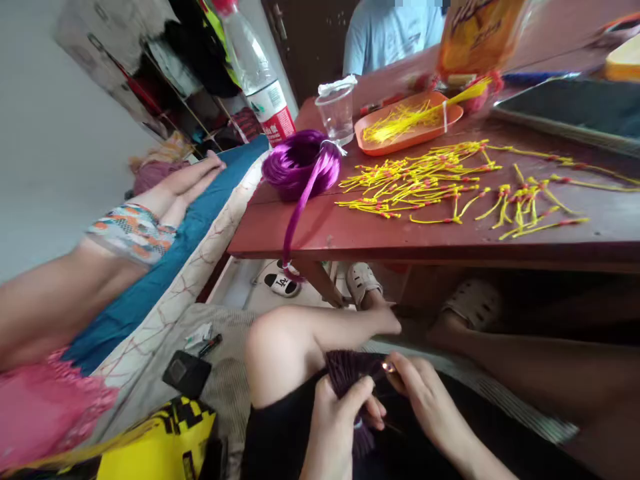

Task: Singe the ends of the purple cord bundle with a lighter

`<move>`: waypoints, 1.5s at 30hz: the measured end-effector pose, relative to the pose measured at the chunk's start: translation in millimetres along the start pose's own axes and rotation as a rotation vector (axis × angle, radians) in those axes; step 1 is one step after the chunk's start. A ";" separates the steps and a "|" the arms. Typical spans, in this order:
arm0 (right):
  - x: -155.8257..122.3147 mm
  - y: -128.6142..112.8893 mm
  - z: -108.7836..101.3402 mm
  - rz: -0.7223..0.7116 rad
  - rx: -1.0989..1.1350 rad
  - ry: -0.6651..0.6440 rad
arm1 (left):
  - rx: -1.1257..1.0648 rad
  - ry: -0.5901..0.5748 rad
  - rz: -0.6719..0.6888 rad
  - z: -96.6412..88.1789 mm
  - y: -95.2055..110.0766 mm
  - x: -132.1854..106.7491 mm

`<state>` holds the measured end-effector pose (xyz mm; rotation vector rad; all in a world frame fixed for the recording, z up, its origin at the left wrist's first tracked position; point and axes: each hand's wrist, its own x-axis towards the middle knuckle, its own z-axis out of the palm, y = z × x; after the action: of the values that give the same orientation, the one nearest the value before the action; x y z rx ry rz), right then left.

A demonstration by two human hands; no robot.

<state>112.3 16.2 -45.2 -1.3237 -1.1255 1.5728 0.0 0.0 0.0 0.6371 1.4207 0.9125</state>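
Over my lap, my left hand (336, 420) is closed around a bundle of dark purple cords (343, 367). The cords fan out above the thumb, and their lower ends stick out below the fist. Just to the right, the fingers of my right hand (425, 393) are pinched together. A tiny bright, shiny spot shows at those fingertips; what they grip is too small to name. On the table edge lies a coil of brighter purple cord (303, 167), one tail hanging down. Many yellow knotted cords with red bits (425, 177) spread beside it.
The red-brown table (370, 237) carries an orange tray (390, 145) of yellow strands, a plastic cup (336, 110), a bottle (260, 80) and a dark flat tablet-like object (575, 110). A person in a light-blue shirt (390, 37) sits across; another person lies on the bed.
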 end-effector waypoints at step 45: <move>-1.1 -2.5 1.3 0.008 -0.029 0.018 | 0.247 0.107 0.213 -6.5 1.3 0.3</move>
<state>111.2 15.8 -42.4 -1.3611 -1.1369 1.5526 -6.6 0.0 0.4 0.9511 1.5976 0.9555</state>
